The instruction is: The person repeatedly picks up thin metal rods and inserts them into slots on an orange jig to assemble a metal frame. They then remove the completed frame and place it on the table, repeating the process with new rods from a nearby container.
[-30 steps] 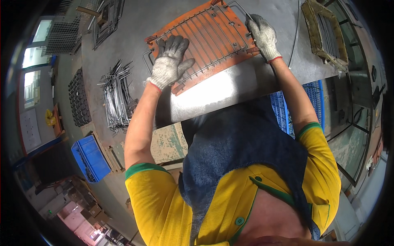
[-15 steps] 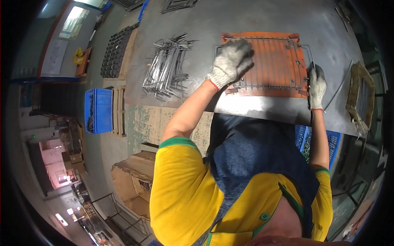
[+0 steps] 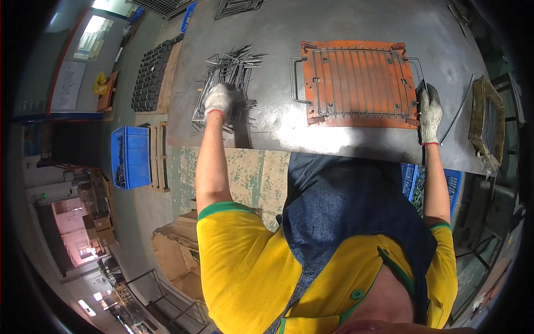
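Note:
My left hand (image 3: pixel 220 99), in a pale knitted glove, is over a pile of bent metal wire handles (image 3: pixel 240 71). Its fingertips are blurred and dark, so their grip cannot be made out. On the right, my gloved right hand (image 3: pixel 429 116) closes round a bent wire handle (image 3: pixel 421 69) at the right side of a wire grate (image 3: pixel 356 83). That grate, of several parallel rods, lies on an orange plate (image 3: pixel 309 83) with small blocks and studs. Another U-shaped wire handle (image 3: pixel 292 81) sticks out from the plate's left side.
All this lies on a grey metal table (image 3: pixel 272 33). A frame-like holder with rods (image 3: pixel 477 119) and a loose rod (image 3: pixel 457 111) are at the right. More wire pieces (image 3: pixel 238 6) lie at the far edge. A blue crate (image 3: pixel 133 158) and a cardboard box (image 3: pixel 169 250) stand left.
My left hand has left the grate's left side and moved left to the wire pile, uncovering the left handle. My right hand stays at the right handle.

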A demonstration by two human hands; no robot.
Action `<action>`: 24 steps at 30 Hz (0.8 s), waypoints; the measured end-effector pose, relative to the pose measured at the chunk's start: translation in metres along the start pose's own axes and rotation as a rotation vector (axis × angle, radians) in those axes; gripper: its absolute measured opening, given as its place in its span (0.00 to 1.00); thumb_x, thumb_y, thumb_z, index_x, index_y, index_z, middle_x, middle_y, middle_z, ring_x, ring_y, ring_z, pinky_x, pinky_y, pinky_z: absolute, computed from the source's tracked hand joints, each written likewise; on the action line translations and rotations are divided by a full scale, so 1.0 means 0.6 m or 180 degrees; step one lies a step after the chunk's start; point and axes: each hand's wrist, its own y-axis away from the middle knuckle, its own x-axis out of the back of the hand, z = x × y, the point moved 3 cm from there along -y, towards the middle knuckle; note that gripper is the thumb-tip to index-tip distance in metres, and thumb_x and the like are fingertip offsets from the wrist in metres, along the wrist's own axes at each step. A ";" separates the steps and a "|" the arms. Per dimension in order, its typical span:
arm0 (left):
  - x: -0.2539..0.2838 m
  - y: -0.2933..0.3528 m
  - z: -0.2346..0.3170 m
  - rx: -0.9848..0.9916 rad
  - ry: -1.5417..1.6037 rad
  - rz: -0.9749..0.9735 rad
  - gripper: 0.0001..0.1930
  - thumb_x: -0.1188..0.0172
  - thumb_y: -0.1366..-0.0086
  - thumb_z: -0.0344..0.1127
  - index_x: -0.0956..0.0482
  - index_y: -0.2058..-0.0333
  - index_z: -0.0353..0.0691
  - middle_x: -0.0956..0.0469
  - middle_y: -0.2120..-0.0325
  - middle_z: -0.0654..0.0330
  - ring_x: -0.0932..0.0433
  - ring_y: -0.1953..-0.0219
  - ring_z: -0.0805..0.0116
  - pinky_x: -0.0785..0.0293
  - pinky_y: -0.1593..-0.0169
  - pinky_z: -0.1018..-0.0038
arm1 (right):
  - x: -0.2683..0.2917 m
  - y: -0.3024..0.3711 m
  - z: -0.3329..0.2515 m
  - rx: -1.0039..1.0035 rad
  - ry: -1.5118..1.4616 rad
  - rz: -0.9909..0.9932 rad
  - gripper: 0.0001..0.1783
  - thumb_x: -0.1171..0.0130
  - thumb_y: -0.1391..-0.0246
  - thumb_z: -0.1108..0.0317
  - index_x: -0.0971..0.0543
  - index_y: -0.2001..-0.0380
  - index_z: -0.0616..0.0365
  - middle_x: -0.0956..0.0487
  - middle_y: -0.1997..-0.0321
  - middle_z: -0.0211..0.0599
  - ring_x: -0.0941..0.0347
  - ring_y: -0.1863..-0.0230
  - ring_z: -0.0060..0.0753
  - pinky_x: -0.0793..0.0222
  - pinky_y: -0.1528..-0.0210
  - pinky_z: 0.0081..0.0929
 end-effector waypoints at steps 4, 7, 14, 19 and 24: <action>-0.014 -0.015 -0.060 0.0298 0.1377 -0.0095 0.20 0.33 0.43 0.45 0.18 0.61 0.31 0.18 0.73 0.57 0.22 0.73 0.72 0.26 0.68 0.72 | -0.005 0.014 -0.017 0.0072 -0.0087 0.0001 0.25 0.45 0.40 0.52 0.28 0.44 0.54 0.24 0.72 0.35 0.30 0.83 0.24 0.26 0.85 0.28; 0.025 0.007 -0.040 0.0359 0.1240 0.0010 0.19 0.36 0.43 0.46 0.17 0.61 0.35 0.18 0.74 0.54 0.20 0.72 0.67 0.25 0.66 0.69 | 0.002 0.008 -0.031 0.0293 0.0322 -0.0216 0.24 0.46 0.39 0.54 0.28 0.44 0.55 0.21 0.64 0.36 0.26 0.75 0.24 0.26 0.74 0.27; 0.186 0.075 0.096 -0.0553 0.0506 0.1502 0.19 0.40 0.40 0.52 0.17 0.62 0.42 0.17 0.72 0.51 0.18 0.67 0.55 0.24 0.62 0.63 | 0.068 -0.008 -0.111 0.2187 0.1331 0.0501 0.21 0.47 0.38 0.58 0.26 0.44 0.54 0.20 0.52 0.36 0.21 0.55 0.30 0.27 0.52 0.27; 0.122 0.112 0.252 -0.0884 0.3879 0.0247 0.12 0.38 0.36 0.38 0.19 0.63 0.34 0.19 0.73 0.60 0.24 0.76 0.75 0.29 0.73 0.81 | -0.026 0.132 -0.176 0.1576 0.0538 -0.0865 0.24 0.39 0.50 0.65 0.26 0.47 0.52 0.22 0.52 0.39 0.22 0.58 0.32 0.27 0.52 0.32; -0.034 0.190 0.472 -0.0633 0.5696 -0.1791 0.10 0.42 0.34 0.34 0.24 0.62 0.31 0.23 0.74 0.58 0.23 0.74 0.72 0.25 0.71 0.76 | -0.069 0.223 -0.153 0.2641 0.0530 -0.1018 0.24 0.38 0.46 0.62 0.26 0.47 0.59 0.20 0.63 0.34 0.23 0.66 0.25 0.25 0.63 0.23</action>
